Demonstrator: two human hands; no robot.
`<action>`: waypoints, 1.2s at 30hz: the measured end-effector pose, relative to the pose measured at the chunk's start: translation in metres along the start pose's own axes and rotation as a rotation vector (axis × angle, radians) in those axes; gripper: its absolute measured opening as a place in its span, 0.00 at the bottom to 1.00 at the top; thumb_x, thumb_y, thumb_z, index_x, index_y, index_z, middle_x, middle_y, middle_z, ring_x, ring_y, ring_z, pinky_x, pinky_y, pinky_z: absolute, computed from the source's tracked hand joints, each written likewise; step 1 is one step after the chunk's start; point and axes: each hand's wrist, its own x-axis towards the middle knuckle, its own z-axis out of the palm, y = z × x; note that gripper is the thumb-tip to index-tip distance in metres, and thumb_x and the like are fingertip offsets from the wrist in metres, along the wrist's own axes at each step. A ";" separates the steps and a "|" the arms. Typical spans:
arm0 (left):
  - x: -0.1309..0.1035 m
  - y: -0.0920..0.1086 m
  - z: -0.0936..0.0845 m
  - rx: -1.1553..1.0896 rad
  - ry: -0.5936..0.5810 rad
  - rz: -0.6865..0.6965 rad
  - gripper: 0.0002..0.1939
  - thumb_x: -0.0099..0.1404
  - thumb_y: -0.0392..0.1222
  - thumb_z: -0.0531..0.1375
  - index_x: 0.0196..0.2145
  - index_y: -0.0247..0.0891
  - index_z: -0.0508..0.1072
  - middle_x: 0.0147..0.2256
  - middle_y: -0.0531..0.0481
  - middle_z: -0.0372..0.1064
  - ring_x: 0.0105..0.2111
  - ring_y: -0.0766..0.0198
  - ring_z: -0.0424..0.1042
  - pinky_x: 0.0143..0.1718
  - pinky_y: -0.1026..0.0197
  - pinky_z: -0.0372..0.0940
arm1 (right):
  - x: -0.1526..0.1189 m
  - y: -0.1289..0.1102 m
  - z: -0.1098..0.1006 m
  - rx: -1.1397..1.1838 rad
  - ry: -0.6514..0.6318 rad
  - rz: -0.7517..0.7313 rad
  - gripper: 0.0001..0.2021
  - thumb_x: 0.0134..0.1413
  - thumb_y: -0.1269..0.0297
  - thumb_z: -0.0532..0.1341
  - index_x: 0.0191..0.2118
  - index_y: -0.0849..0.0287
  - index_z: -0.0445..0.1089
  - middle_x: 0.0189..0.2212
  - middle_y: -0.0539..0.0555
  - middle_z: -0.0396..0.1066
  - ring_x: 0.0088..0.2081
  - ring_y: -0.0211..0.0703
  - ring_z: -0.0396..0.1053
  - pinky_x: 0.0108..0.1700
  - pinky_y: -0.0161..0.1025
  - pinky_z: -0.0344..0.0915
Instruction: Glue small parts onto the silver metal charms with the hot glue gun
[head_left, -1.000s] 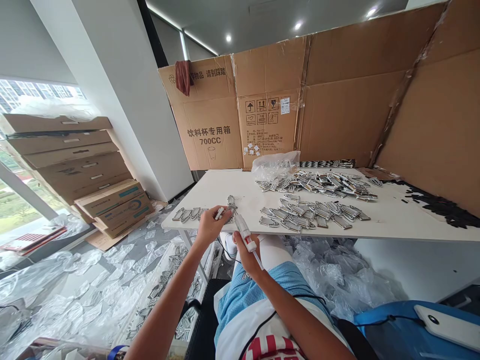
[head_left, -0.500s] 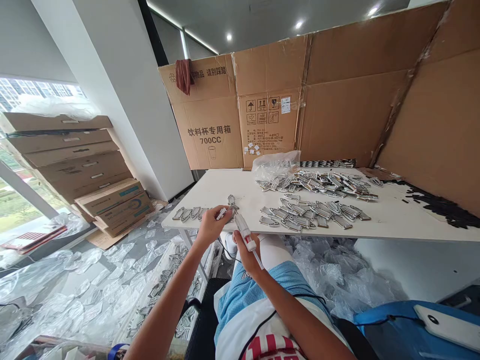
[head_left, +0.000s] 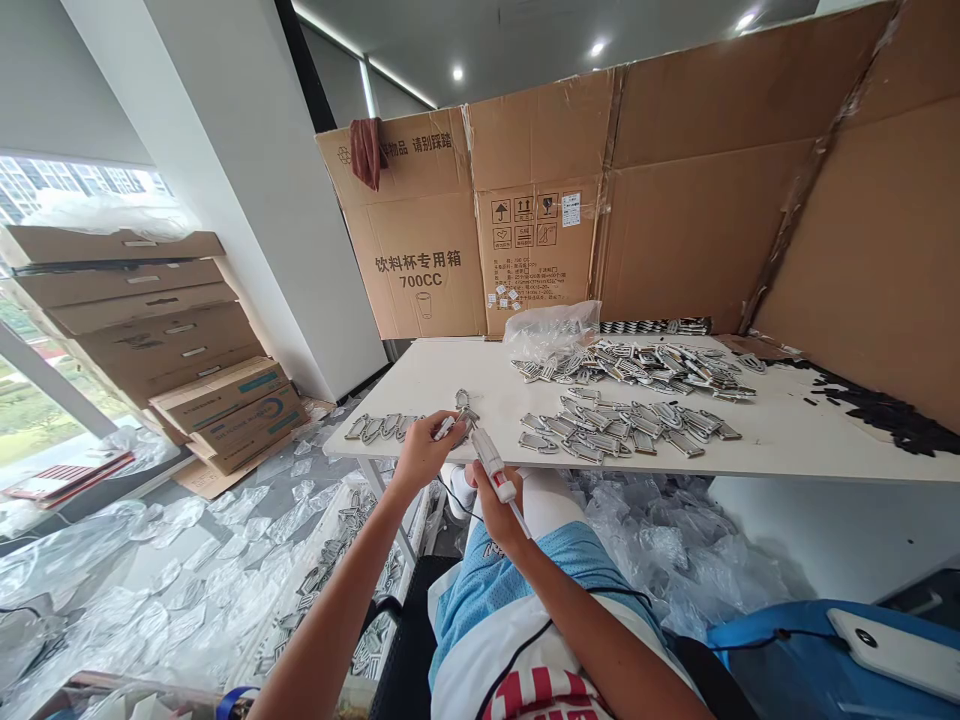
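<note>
My right hand (head_left: pixel 501 508) is wrapped round a clear and white syringe (head_left: pixel 491 462) with some red inside. Its thin tip points up and left, close to my left hand (head_left: pixel 421 452). The left fingers are pinched on a small silver metal clip (head_left: pixel 444 428); its far part is partly covered by the fingers. Just beyond, on the white table (head_left: pixel 431 375), lie a few more metal clips (head_left: pixel 463 402) near the syringe tip. To the left of my left hand, a short row of metal clips (head_left: pixel 375 428) lies along the table's front edge.
Two heaps of metal clips lie right of my hands: a near heap (head_left: pixel 622 425) and a far heap (head_left: pixel 660 365) beside a clear plastic bag (head_left: pixel 551 330). Black strips (head_left: pixel 885 410) lie at the right. Cardboard panels (head_left: pixel 540 150) wall the back. Plastic wrapping (head_left: pixel 652 540) covers the floor.
My right hand and the syringe have shifted very slightly to the right and down. My left hand stays nearly where it was, and its grip looks the same.
</note>
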 end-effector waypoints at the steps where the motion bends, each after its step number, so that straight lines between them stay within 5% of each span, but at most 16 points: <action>1: 0.000 0.001 0.000 0.000 -0.004 -0.002 0.22 0.71 0.61 0.66 0.43 0.38 0.85 0.28 0.55 0.66 0.30 0.64 0.57 0.34 0.59 0.54 | 0.000 -0.001 0.000 0.018 -0.002 0.024 0.26 0.70 0.43 0.62 0.23 0.52 0.63 0.19 0.49 0.65 0.25 0.44 0.63 0.32 0.44 0.60; 22: 0.000 0.001 0.001 0.000 0.002 -0.009 0.21 0.70 0.61 0.65 0.41 0.38 0.83 0.27 0.54 0.65 0.29 0.64 0.56 0.33 0.59 0.51 | 0.000 -0.012 -0.001 0.084 0.025 0.162 0.25 0.60 0.44 0.65 0.17 0.50 0.63 0.16 0.50 0.63 0.24 0.45 0.63 0.30 0.44 0.59; 36: 0.002 -0.001 -0.004 0.063 0.013 0.006 0.22 0.70 0.62 0.66 0.40 0.38 0.84 0.26 0.56 0.60 0.28 0.64 0.55 0.33 0.59 0.52 | -0.001 0.006 -0.002 -0.105 0.024 -0.101 0.21 0.73 0.48 0.61 0.28 0.52 0.68 0.27 0.50 0.74 0.32 0.48 0.71 0.41 0.44 0.64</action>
